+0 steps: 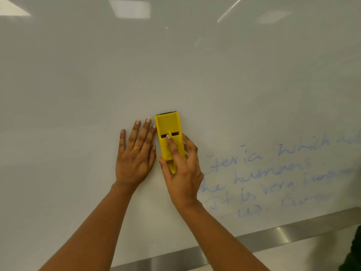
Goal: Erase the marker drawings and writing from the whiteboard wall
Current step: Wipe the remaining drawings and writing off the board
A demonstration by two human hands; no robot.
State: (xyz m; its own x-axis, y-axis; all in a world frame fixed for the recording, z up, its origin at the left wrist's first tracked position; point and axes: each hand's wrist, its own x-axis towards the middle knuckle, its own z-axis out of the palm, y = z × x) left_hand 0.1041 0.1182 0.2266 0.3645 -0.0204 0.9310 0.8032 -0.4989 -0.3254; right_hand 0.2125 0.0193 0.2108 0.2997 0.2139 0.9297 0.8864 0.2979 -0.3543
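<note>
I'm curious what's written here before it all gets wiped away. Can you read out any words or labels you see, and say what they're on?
All in blue marker on the whiteboard wall:
"teria", its start missing
"which"
"humans"
"he"
"It is very"
The words at the right edge and the bottom line are too blurred to read.
The yellow eraser shows no lettering.

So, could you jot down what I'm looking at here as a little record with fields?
surface: whiteboard wall, metal ledge along its lower edge
tool: yellow eraser, against the wall
right hand: grips the eraser
left hand: flat on the wall beside the eraser
left to erase: blue writing, right of both hands
</note>
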